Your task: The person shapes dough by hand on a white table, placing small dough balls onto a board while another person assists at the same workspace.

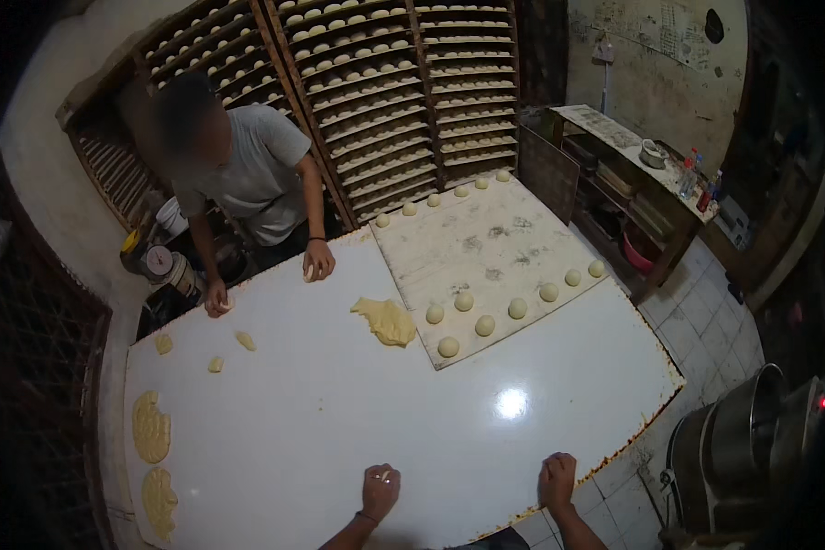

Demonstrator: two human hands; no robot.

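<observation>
My left hand (379, 493) is curled on the white tabletop (339, 412), near its front edge. A bit of pale dough (387, 476) shows between its fingers. Further right, my right hand (555, 480) rests on the table with its fingers closed and bent under. Whatever it may hold is hidden. Beyond my hands, a large lump of yellowish dough (387, 323) lies beside a floured wooden board (486, 252). Round dough balls (485, 325) sit in rows along the board's near and far edges.
Across the table a person (252, 174) in a grey shirt works dough with both hands. Flat dough slabs (151, 426) and small scraps (215, 365) lie at the left. Behind stand racks of dough balls (376, 101). A metal mixer bowl (720, 449) stands at the right.
</observation>
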